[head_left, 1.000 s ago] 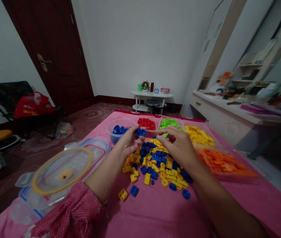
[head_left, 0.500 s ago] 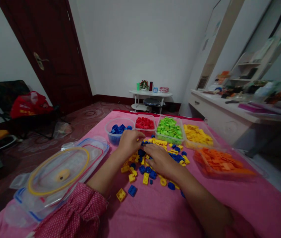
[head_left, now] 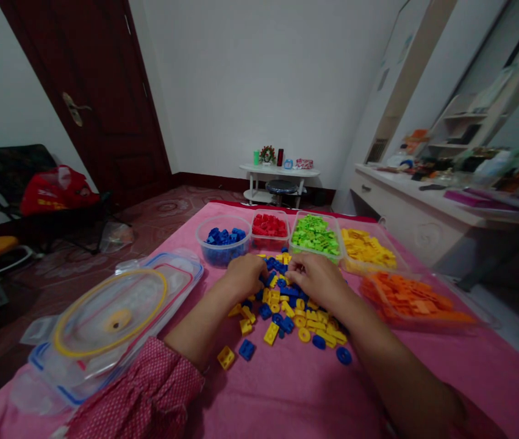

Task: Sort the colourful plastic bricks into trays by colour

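A pile of blue and yellow toy building blocks [head_left: 286, 305] lies loose on the pink cloth. My left hand [head_left: 243, 274] reaches into the pile's left side with fingers curled down by a blue block [head_left: 269, 278]; its fingertips are partly hidden. On the other side, my right hand [head_left: 316, 275] has thumb and fingers pinched together over the pile, and what sits between them is too small to make out. A yellow block [head_left: 226, 358] and a blue block [head_left: 247, 349] lie apart, nearer to me. Behind my left hand stands a round tub of blue blocks [head_left: 223, 242].
Along the back stand boxes of red blocks [head_left: 269, 227], green blocks [head_left: 316, 235] and yellow blocks [head_left: 368, 249]. A box of orange blocks [head_left: 417, 299] is at the right. Stacked clear lids [head_left: 117, 323] lie on the left. A cluttered desk [head_left: 405, 201] stands beyond the table.
My hands were close together over the middle of the pile and have drawn apart. The left hand moved down, the right hand moved right, uncovering more blocks between them.
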### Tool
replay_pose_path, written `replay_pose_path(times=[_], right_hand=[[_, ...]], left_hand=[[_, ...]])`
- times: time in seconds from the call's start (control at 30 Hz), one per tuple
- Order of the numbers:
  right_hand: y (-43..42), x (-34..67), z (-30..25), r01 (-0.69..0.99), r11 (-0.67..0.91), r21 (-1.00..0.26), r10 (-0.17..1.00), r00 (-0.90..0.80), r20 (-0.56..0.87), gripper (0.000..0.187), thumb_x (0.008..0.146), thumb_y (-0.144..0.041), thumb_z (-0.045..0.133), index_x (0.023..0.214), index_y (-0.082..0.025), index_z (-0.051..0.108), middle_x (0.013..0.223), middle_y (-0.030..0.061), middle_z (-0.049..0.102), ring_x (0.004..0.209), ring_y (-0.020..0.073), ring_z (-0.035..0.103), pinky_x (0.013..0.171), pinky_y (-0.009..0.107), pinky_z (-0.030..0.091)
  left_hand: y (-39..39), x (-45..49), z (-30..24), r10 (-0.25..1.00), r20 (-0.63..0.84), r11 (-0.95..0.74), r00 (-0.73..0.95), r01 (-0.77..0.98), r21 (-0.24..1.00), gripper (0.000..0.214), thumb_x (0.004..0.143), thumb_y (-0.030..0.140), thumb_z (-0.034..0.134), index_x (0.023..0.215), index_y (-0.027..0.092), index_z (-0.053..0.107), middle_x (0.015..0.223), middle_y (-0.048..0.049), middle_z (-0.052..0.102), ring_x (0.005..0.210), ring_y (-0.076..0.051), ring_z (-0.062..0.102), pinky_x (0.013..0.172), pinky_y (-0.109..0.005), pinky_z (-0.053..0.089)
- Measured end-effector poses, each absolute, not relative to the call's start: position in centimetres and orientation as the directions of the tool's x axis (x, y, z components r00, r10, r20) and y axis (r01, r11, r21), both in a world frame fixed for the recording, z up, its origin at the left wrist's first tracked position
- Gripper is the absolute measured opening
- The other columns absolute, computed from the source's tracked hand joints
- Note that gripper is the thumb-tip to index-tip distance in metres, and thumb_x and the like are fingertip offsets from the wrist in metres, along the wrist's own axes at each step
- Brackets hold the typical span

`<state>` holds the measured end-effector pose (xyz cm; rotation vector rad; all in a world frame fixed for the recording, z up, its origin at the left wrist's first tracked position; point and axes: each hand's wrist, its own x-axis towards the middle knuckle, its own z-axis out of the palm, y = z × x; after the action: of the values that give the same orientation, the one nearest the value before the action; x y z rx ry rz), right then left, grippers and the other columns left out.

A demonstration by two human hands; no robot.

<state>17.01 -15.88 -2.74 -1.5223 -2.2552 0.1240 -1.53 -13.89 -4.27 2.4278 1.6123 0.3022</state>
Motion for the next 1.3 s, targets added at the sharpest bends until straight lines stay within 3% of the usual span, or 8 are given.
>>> replay_pose_path(times=[0.1,0.2,0.3,0.43,0.6,0.73,0.93,1.3], right_hand=[[-16.1,16.8,-2.0,0.808,0.462,-0.365,0.853,-0.291,0.434,0.008,0.077,-0.023,0.058,0.071,-0.019,0.061,0.075,0.0007,0.060,0.068,0.0131,0.052,0.060,0.024,0.033],[-16.5,16.3,-1.5,0.740,0.534,-0.409,0.787,-0.257,0.561,0.008,0.080,-0.022,0.055,0.075,-0.019,0.061,0.077,0.0009,0.059,0.069,0.0130,0.052,0.063,0.024,0.036],[-16.8,15.9,-1.4,0.684,0.591,-0.427,0.756,-0.288,0.587,0.008,0.080,-0.018,0.056,0.081,-0.019,0.063,0.084,0.0015,0.061,0.075,0.0133,0.055,0.068,0.025,0.039],[-17.1,15.7,-1.6,0.652,0.619,-0.437,0.744,-0.310,0.591,0.014,0.081,-0.017,0.055,0.090,-0.020,0.066,0.090,0.0022,0.063,0.081,0.0142,0.057,0.073,0.025,0.041],[-16.7,16.2,-1.2,0.694,0.579,-0.427,0.755,-0.259,0.603,0.013,0.082,-0.022,0.054,0.085,-0.020,0.067,0.087,0.0025,0.065,0.075,0.0138,0.057,0.069,0.025,0.041],[-15.9,18.5,-0.2,0.831,0.444,-0.334,0.847,-0.267,0.460,0.014,0.079,-0.025,0.057,0.086,-0.022,0.069,0.087,0.0029,0.067,0.071,0.0144,0.057,0.062,0.025,0.039],[-15.5,24.0,0.3,0.980,0.189,-0.055,0.980,-0.184,0.083,0.020,0.060,-0.009,0.062,0.074,-0.021,0.070,0.071,0.0039,0.066,0.064,0.0170,0.058,0.052,0.024,0.031],[-15.7,22.1,-2.1,0.990,0.140,0.006,0.990,-0.139,-0.021,0.021,0.058,-0.002,0.061,0.070,-0.019,0.065,0.076,0.0120,0.067,0.071,0.0254,0.064,0.056,0.029,0.042]], left_hand=[[-13.8,-1.0,-4.1,0.941,0.095,-0.313,0.325,0.728,0.610,0.014,0.066,0.021,0.062,0.078,0.020,0.069,0.070,-0.0038,0.065,0.069,-0.019,0.061,0.063,-0.027,0.046],[-13.9,-0.2,-3.5,0.956,-0.079,0.017,0.281,0.218,0.976,0.020,0.076,0.029,0.053,0.089,0.018,0.062,0.069,-0.0021,0.060,0.058,-0.014,0.059,0.051,-0.022,0.046],[-14.3,0.4,-2.9,0.844,-0.252,0.392,0.474,-0.223,0.892,0.029,0.083,0.042,0.046,0.094,0.017,0.056,0.076,-0.0031,0.058,0.058,-0.012,0.061,0.043,-0.018,0.044],[-14.4,0.5,-2.7,0.751,-0.301,0.561,0.587,-0.328,0.760,0.029,0.082,0.041,0.054,0.093,0.014,0.055,0.075,-0.0032,0.056,0.050,-0.006,0.055,0.034,-0.009,0.031],[-13.1,-1.3,-1.7,0.941,-0.130,0.226,0.313,-0.295,0.928,0.018,0.079,0.025,0.059,0.090,0.011,0.058,0.073,-0.0042,0.058,0.046,-0.002,0.044,0.035,-0.010,0.024],[-11.7,-4.1,-1.3,0.930,0.335,-0.263,-0.151,0.364,0.893,0.022,0.079,0.026,0.054,0.097,0.015,0.061,0.084,-0.0053,0.063,0.067,-0.012,0.057,0.059,-0.022,0.047],[-11.3,-4.7,-2.8,0.812,0.579,-0.347,0.066,0.853,0.389,0.036,0.075,0.018,0.055,0.110,0.016,0.063,0.109,-0.0121,0.061,0.108,-0.026,0.051,0.098,-0.039,0.038],[-15.5,2.2,-5.0,0.664,0.407,-0.736,0.627,0.452,0.504,0.038,0.078,0.035,0.061,0.113,0.021,0.063,0.124,-0.0105,0.056,0.114,-0.024,0.050,0.099,-0.037,0.037]])
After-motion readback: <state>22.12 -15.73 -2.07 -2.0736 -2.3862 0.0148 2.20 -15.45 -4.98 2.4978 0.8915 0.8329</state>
